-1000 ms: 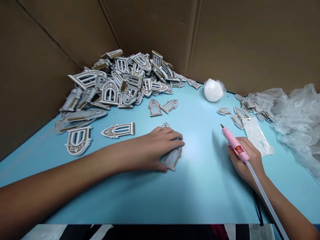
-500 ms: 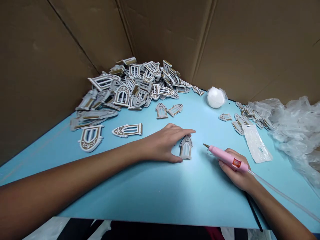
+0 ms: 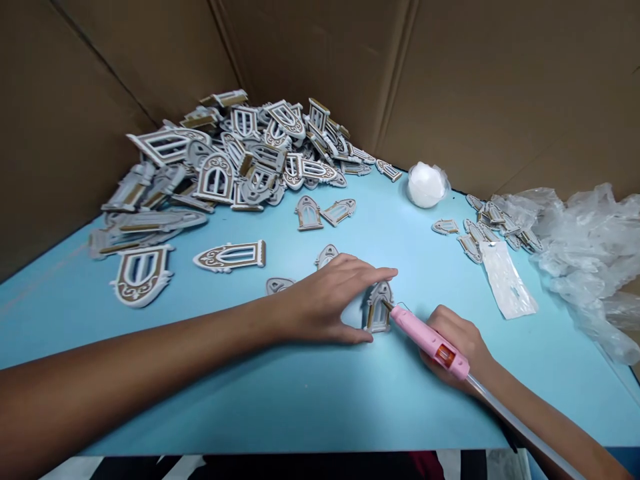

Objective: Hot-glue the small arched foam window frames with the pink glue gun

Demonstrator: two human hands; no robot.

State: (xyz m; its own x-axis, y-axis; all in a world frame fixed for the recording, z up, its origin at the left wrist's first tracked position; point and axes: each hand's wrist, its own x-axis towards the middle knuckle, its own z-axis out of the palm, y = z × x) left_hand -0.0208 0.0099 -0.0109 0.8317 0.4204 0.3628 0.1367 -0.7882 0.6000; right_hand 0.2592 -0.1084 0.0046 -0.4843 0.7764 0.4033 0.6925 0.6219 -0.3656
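My left hand (image 3: 330,300) lies on the blue table (image 3: 320,393), thumb and forefinger pinching a small grey arched window piece (image 3: 379,308) flat against the surface. My right hand (image 3: 457,347) is closed round a pink glue pen (image 3: 427,337) with a clear tube trailing off to the lower right. The pen's metal tip touches the right edge of the window piece. Two more small arched pieces (image 3: 325,255) lie just behind my left hand.
A big heap of grey-and-gold window pieces (image 3: 235,160) fills the back left corner. A white round tub (image 3: 425,185), a few small pieces (image 3: 483,230), a flat clear bag (image 3: 507,283) and crumpled plastic (image 3: 595,260) lie at right. Cardboard walls enclose the table.
My right hand has swung the pink pen leftward and down until its tip meets the window piece. My left hand has slid the piece out and now pinches it.
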